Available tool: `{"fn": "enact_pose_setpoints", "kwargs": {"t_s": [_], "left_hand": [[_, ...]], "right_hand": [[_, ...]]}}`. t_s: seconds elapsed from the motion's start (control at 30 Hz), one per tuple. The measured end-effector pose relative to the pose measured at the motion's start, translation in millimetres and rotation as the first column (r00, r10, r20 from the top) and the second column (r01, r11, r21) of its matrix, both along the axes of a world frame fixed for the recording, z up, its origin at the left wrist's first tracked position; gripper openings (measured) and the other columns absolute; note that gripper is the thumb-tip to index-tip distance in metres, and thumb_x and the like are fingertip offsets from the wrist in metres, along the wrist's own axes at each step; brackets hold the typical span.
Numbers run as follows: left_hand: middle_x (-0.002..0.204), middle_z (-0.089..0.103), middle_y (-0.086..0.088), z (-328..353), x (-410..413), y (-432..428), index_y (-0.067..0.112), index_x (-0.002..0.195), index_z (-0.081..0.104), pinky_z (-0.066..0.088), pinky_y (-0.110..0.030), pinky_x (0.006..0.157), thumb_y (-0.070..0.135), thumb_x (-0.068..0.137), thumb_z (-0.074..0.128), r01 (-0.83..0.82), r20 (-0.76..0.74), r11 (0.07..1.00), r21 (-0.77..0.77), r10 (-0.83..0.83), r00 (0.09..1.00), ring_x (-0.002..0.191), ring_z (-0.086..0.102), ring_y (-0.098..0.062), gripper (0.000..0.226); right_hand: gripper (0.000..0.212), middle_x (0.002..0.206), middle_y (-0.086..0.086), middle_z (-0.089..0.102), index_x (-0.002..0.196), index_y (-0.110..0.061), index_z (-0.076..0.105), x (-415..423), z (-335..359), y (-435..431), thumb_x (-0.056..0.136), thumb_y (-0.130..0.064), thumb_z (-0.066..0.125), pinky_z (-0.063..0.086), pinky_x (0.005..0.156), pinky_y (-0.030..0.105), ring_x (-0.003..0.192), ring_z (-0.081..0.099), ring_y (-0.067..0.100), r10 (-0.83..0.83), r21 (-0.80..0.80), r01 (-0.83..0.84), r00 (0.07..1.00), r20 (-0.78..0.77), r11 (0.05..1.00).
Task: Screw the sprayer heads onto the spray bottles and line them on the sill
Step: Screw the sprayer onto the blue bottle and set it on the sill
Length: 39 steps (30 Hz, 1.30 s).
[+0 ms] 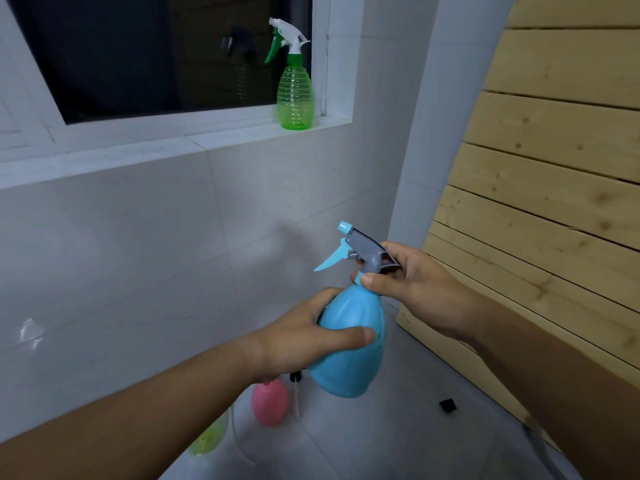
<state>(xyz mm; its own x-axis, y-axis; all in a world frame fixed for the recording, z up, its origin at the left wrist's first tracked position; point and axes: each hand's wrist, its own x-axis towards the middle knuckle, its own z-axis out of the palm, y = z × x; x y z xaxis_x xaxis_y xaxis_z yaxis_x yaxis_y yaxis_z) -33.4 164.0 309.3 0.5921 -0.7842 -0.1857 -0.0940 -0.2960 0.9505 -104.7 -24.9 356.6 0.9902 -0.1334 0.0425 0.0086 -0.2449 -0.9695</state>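
My left hand [304, 337] grips the round body of a blue spray bottle [349, 344], held tilted in the air. My right hand [412, 285] is closed around the grey and blue sprayer head [360, 249] at the bottle's neck, thumb on the collar. On the white window sill [173, 147] a green spray bottle [295, 98] with a white and green sprayer head stands upright at the right end. Down on the floor a pink bottle [269, 401] and a yellow-green bottle [209, 439] lie partly hidden behind my left arm.
A loose sprayer tube with a black cap [296, 393] lies on the floor by the pink bottle. A small black piece [447, 405] sits on the floor tiles. Pale wooden slats [554, 202] lean at the right. The wall below the sill is tiled white.
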Motion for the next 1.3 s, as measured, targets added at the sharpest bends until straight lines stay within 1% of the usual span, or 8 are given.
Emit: {"fn": "enact_pose_setpoints", "kwargs": {"t_s": [0.27, 0.43, 0.57, 0.67, 0.87, 1.03, 1.2, 1.3], "left_hand": [[0.122, 0.073, 0.002, 6.4, -2.2, -4.0, 0.036, 0.136, 0.052, 0.058, -0.024, 0.065, 0.041, 0.082, 0.082, 0.024, -0.163, 0.998, 0.050, -0.016, 0.986, 0.101, 0.074, -0.013, 0.062], [0.123, 0.073, -0.008, 3.2, 4.6, -0.9, 0.034, 0.132, 0.055, 0.061, -0.039, 0.074, 0.028, 0.076, 0.085, 0.017, -0.316, 0.999, 0.043, -0.002, 0.949, 0.104, 0.076, -0.025, 0.064], [0.119, 0.072, -0.006, 0.8, 1.0, -3.7, 0.033, 0.127, 0.049, 0.056, -0.028, 0.056, 0.036, 0.068, 0.094, -0.047, -0.286, 0.997, 0.065, 0.063, 0.956, 0.089, 0.076, -0.021, 0.074], [0.120, 0.075, -0.005, 1.6, -1.3, -6.3, 0.036, 0.134, 0.056, 0.055, -0.030, 0.062, 0.047, 0.057, 0.092, -0.016, -0.285, 1.000, 0.026, 0.023, 0.958, 0.099, 0.077, -0.026, 0.087], [0.130, 0.073, -0.012, -1.1, -5.6, -6.9, 0.029, 0.129, 0.065, 0.052, -0.055, 0.102, 0.039, 0.083, 0.075, 0.006, -0.389, 0.997, -0.073, -0.034, 0.921, 0.123, 0.068, -0.037, 0.048], [0.133, 0.071, -0.008, 6.9, 2.4, -1.2, 0.029, 0.137, 0.061, 0.063, -0.044, 0.077, 0.030, 0.077, 0.077, -0.003, -0.421, 0.998, -0.055, -0.021, 0.907, 0.120, 0.070, -0.027, 0.062], [0.116, 0.078, -0.001, 3.3, -1.9, -5.2, 0.028, 0.129, 0.062, 0.060, -0.032, 0.065, 0.049, 0.061, 0.094, -0.068, -0.284, 0.995, 0.070, 0.085, 0.955, 0.102, 0.078, -0.022, 0.078], [0.099, 0.080, -0.001, 6.9, -1.6, -5.1, 0.021, 0.112, 0.069, 0.059, -0.035, 0.063, 0.039, 0.071, 0.090, -0.039, -0.386, 0.999, 0.032, 0.048, 0.921, 0.092, 0.076, -0.020, 0.049]], "right_hand": [[0.032, 0.109, 0.016, 0.072, 0.117, -0.016, 0.067, 4.1, -4.6, 0.0, 0.086, -0.013, 0.072, 0.055, 0.098, 0.043, 0.102, 0.070, 0.026, -0.069, 0.062, 0.068, 0.998, 0.013, 0.996], [0.029, 0.106, 0.014, 0.077, 0.114, -0.014, 0.069, 0.8, -4.8, -0.3, 0.085, -0.007, 0.071, 0.059, 0.088, 0.035, 0.100, 0.073, 0.026, -0.087, 0.216, 0.089, 0.996, -0.019, 0.972], [0.028, 0.106, 0.013, 0.077, 0.113, -0.013, 0.070, 0.5, -7.8, 3.2, 0.085, -0.008, 0.071, 0.060, 0.082, 0.031, 0.095, 0.074, 0.022, -0.106, 0.246, 0.108, 0.994, -0.021, 0.963], [0.028, 0.104, 0.012, 0.077, 0.114, -0.009, 0.069, 1.7, -7.6, 3.4, 0.086, -0.010, 0.071, 0.060, 0.082, 0.032, 0.094, 0.074, 0.021, -0.117, 0.300, 0.119, 0.993, -0.025, 0.946], [0.028, 0.106, 0.022, 0.074, 0.111, -0.005, 0.069, 4.8, -11.6, 9.5, 0.084, -0.009, 0.073, 0.058, 0.088, 0.041, 0.089, 0.072, 0.025, -0.124, 0.295, 0.123, 0.992, -0.017, 0.947], [0.024, 0.104, 0.018, 0.075, 0.108, -0.007, 0.070, 4.7, -9.8, 5.7, 0.085, -0.013, 0.073, 0.059, 0.081, 0.036, 0.089, 0.072, 0.023, -0.154, 0.299, 0.152, 0.988, -0.016, 0.942], [0.026, 0.105, 0.016, 0.076, 0.109, -0.009, 0.071, 4.6, -13.0, 7.7, 0.084, -0.012, 0.075, 0.060, 0.077, 0.031, 0.088, 0.074, 0.020, -0.159, 0.289, 0.164, 0.986, -0.040, 0.943], [0.026, 0.100, 0.013, 0.077, 0.109, -0.009, 0.071, 3.5, -12.3, 7.2, 0.083, -0.011, 0.075, 0.058, 0.073, 0.029, 0.084, 0.074, 0.019, -0.147, 0.299, 0.152, 0.988, -0.041, 0.942]]}}
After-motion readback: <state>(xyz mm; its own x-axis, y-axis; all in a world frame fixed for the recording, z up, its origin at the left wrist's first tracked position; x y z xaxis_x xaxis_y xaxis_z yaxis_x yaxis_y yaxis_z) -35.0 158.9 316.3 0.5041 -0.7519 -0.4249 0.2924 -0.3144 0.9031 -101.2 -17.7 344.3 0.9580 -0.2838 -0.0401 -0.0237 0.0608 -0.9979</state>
